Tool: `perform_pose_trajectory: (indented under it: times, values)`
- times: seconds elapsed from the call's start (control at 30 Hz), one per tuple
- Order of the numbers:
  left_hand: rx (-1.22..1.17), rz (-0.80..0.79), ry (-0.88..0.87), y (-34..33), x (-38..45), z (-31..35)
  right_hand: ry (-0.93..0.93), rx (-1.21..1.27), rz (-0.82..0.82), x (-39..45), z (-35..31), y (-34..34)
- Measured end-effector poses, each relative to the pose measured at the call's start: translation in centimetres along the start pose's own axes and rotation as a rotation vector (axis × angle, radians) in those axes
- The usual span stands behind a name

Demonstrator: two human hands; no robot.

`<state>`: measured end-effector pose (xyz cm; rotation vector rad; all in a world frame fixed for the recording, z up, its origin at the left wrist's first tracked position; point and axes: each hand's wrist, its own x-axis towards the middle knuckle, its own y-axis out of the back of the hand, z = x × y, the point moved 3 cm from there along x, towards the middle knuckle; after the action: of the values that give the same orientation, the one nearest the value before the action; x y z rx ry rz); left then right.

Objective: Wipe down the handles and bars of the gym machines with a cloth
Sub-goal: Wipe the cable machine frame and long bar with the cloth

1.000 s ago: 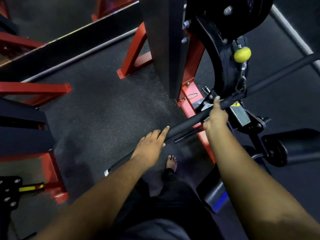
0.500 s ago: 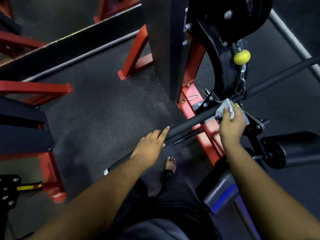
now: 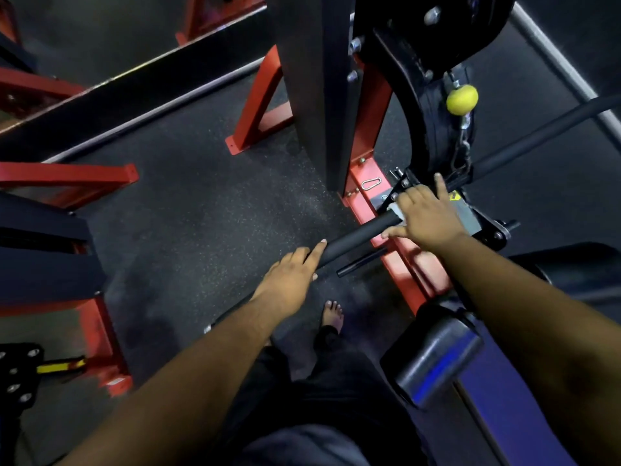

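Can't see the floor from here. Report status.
Left hand steadies bar. Right hand presses cloth on bar near chain. Nothing blocking.

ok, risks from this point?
1. The cloth is mostly hidden under the right hand, held by spread fingers; it could slip off the bar.
2. That hand sits right by the chain and bracket hardware: pinch or snag risk.
3. The bare foot stands below the bar.

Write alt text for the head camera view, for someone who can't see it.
A person's right hand presses a pale cloth onto a long black gym bar, while the left hand rests on the bar nearer its end, beside a red-framed machine.
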<state>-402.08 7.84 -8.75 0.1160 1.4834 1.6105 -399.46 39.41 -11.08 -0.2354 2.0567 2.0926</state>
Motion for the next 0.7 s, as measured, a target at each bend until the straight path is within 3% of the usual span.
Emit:
perform_pose_trajectory:
  times: [0.2,0.3,0.4,0.57,0.7]
  values:
    - [-0.021,-0.025,-0.004,-0.2,-0.1,-0.2,0.345,0.046,0.045,-0.1,-4.2,-1.3]
    - [-0.024,-0.033,-0.005,-0.4,-0.3,0.1,0.266,0.009,0.064,0.3,-2.9,-0.4]
    - [-0.028,-0.032,0.000,-0.5,-0.3,0.3,0.186,-0.006,-0.024,1.2,-3.8,0.5]
    - [-0.025,-0.042,-0.004,-0.6,-0.2,-0.1,0.428,0.049,0.006,0.0,-8.3,-0.5]
    - [-0.032,-0.024,-0.014,-0.5,-0.4,-0.2,0.202,-0.030,-0.040,0.4,-3.2,0.7]
